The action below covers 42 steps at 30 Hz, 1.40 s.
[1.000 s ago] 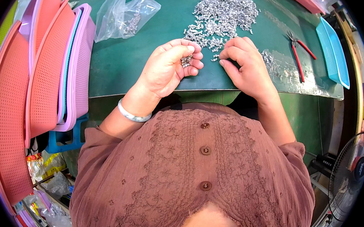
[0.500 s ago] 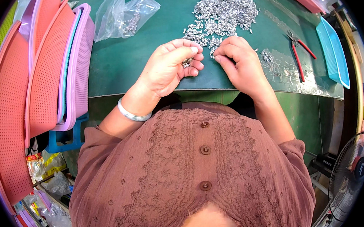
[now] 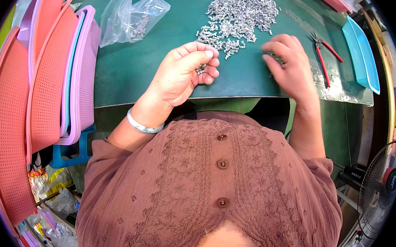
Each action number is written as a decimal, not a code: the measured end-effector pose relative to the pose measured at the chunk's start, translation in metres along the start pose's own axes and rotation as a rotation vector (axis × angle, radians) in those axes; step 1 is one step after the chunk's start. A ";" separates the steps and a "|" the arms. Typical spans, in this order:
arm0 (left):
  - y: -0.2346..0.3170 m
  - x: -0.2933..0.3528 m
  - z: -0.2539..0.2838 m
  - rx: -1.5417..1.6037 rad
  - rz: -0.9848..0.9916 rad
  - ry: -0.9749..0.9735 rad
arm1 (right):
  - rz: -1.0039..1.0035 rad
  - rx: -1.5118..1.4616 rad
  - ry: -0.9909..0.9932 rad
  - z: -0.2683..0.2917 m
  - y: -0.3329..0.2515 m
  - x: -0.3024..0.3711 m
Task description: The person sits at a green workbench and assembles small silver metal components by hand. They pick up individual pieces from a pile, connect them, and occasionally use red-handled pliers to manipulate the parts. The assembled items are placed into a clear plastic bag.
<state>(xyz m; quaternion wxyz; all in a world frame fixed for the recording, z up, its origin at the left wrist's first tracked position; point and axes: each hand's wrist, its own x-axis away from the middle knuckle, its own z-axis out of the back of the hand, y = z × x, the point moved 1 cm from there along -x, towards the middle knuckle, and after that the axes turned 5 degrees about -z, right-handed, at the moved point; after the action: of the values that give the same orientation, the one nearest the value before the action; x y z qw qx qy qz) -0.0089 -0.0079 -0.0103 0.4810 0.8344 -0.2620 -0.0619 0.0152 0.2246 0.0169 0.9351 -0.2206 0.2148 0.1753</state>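
My left hand is curled, palm up, around a few small silvery metal pieces; its thumb presses toward the index fingertip. It hovers over the near edge of the green tabletop, just below a heap of the same small metal pieces. Loose ones spill from the heap toward that hand. My right hand, slightly blurred, is to the right of the heap, thumb and fingers apart, with nothing visible between them. It partly covers a small scatter of pieces on the table. Red-handled pliers lie to its right.
A clear plastic bag with some metal pieces lies at the left. Stacked coral and lilac perforated baskets stand along the left side. A light-blue basket sits by the table's right edge, and a fan stands lower right.
My right hand has moved right, away from the heap's near end, and its fingers have parted. My left hand keeps its hold almost in place.
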 end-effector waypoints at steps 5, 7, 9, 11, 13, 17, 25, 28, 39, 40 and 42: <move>0.001 0.000 0.001 0.021 0.013 0.012 | 0.143 -0.081 -0.046 -0.029 -0.024 -0.017; 0.001 0.001 0.002 0.034 0.012 0.015 | 0.204 -0.055 -0.047 -0.034 -0.027 -0.020; 0.000 0.001 0.002 0.040 0.012 0.015 | 0.286 -0.023 -0.030 -0.037 -0.028 -0.022; 0.000 0.001 0.002 0.035 0.016 0.014 | 0.282 -0.017 -0.048 -0.038 -0.029 -0.022; 0.000 0.000 0.001 0.022 0.014 0.024 | 0.261 -0.074 -0.026 -0.037 -0.031 -0.023; 0.001 -0.002 -0.004 -0.045 0.029 0.046 | 0.144 -0.296 -0.017 -0.034 -0.038 -0.020; 0.001 0.000 -0.005 -0.079 0.024 0.011 | 0.101 -0.436 0.103 -0.038 -0.048 -0.014; 0.001 0.001 -0.006 -0.077 0.025 0.019 | 0.072 -0.468 0.126 -0.038 -0.049 -0.012; -0.001 0.002 -0.006 -0.074 -0.011 0.004 | 0.047 -0.526 0.177 -0.040 -0.050 -0.006; -0.001 0.002 -0.006 -0.068 -0.012 0.002 | 0.047 -0.526 0.178 -0.040 -0.050 -0.006; -0.002 0.002 -0.005 -0.054 -0.015 -0.001 | 0.047 -0.527 0.179 -0.040 -0.050 -0.006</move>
<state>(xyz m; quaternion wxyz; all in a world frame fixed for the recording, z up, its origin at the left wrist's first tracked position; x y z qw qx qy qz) -0.0049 -0.0038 -0.0088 0.5029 0.8229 -0.2543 -0.0730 0.0181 0.1618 0.0041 0.8185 -0.4657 0.2485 0.2266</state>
